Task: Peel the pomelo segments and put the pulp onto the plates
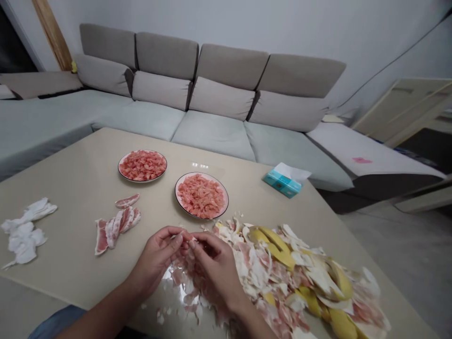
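My left hand (157,258) and my right hand (213,267) meet over the near edge of the beige table (77,174), fingers pinched together on a small piece of pomelo segment (186,241) between them. Under the hands lie scraps of pink membrane. A big heap of yellow peel and white pith (300,273) spreads to the right of my right hand. Left of my left hand rest several unpeeled pink pomelo segments (115,223). Two plates of peeled pink flesh stand farther back, one near the middle (201,195) and one to its left (142,165).
Crumpled white tissues (24,230) lie at the table's left edge. A teal tissue pack (285,181) sits at the far right corner. A grey sectional sofa (197,108) wraps behind the table. Floor shows to the right.
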A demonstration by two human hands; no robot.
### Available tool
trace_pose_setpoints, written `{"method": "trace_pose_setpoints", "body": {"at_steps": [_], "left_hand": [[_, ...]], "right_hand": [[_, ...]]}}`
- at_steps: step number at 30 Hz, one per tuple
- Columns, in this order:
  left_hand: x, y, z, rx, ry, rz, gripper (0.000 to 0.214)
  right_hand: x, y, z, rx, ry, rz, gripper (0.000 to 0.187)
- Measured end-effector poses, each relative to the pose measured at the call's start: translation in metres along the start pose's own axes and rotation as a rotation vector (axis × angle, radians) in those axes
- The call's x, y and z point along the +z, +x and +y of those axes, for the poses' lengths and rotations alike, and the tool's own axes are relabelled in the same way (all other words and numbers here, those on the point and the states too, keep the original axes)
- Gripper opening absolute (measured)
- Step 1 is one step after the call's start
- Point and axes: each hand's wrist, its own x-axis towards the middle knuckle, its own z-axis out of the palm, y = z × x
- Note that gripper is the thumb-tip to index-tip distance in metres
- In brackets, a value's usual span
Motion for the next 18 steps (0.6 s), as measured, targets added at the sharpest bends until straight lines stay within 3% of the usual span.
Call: {"method": "trace_pose_setpoints", "body": {"at_steps": [4,10,18], "left_hand": [[-0.002,0.001,0.0006,0.039,0.159,0.018,0.025],[-0.0013,0.0012,0.0009,0.307,0.444,0.09,0.01],[0.0031,-0.0019,-0.0002,0.375,0.493,0.167,0.008]], "right_hand": [[-0.0006,0.0005,0.0019,-0.035,0.038,0.005,0.016],[-0.0017,0.0002,-0.0005,-0.039,0.032,0.012,0.016],[-0.0009,-0.0018,-0.0047,0.066,0.049,0.048,0.016]]}}
